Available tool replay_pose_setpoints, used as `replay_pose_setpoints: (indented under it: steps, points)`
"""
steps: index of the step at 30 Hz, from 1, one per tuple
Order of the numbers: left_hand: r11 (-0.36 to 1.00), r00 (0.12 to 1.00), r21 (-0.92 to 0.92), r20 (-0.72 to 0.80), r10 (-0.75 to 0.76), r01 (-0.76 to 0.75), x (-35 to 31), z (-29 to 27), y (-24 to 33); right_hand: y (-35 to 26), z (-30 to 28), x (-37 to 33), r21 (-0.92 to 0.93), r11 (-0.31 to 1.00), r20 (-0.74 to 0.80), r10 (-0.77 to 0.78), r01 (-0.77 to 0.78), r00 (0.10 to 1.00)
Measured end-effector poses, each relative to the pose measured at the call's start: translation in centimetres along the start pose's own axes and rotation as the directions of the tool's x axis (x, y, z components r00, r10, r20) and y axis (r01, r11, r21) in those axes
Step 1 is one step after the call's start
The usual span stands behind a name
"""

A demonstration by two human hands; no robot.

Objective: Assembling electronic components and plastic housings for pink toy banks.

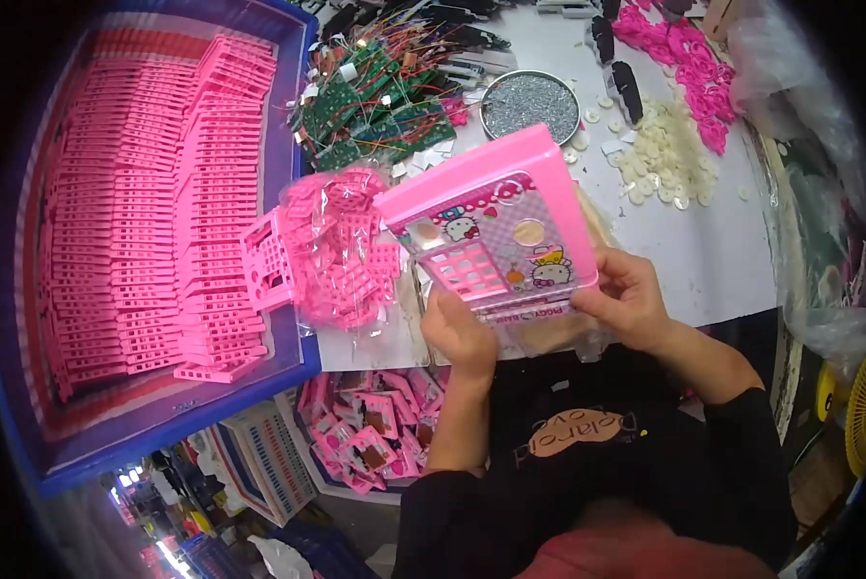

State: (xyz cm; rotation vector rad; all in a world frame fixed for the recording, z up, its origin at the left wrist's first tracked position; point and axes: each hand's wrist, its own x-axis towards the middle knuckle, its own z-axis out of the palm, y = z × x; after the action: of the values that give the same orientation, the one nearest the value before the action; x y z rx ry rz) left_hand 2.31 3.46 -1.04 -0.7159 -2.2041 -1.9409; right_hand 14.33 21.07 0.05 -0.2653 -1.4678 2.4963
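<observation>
Between my two hands I hold a pink plastic toy casing (573,217), tilted above the near edge of the table. Its printed front has cartoon figures, a round opening at each upper side and a grid of small square holes. My left hand (464,333) grips its lower left part, with most fingers hidden behind it. At the lower right corner, my right hand (631,299) pinches the edge between thumb and fingers. Left of the casing lies a clear plastic bag (346,251) full of pink gridded pieces. A loose pink gridded panel (267,261) leans beside the bag.
A blue crate (177,420) at left holds stacked pink panels. Green circuit boards with wires (375,106), a round tin of small metal parts (531,106), cream discs (669,159) and bright pink pieces (688,72) lie farther back. Below the table, a bin holds pink printed parts (375,434).
</observation>
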Motion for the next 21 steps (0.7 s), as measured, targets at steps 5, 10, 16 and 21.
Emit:
replay_pose_setpoints:
  steps: [5,10,16,21]
  points:
    - [0.981,0.966,0.075,0.202,0.162,-0.180,3.0,-1.5,0.0,-0.3,-4.3,1.7,-0.200,0.976,0.132,0.119,-0.091,0.984]
    - [0.942,0.788,-0.218,0.518,0.333,-0.255,7.8,-2.1,0.8,-2.5,-8.3,7.3,-0.770,0.288,0.479,-0.328,0.569,0.814]
    - [0.812,0.525,0.081,0.798,0.294,-0.578,1.9,-2.1,-0.3,-2.4,-9.1,4.2,-0.803,0.219,0.554,-0.071,0.554,0.830]
    - [0.845,0.464,0.123,0.871,0.159,-0.520,0.3,-1.4,0.7,-3.8,-6.6,1.1,-0.876,-0.078,0.480,-0.034,0.477,0.876]
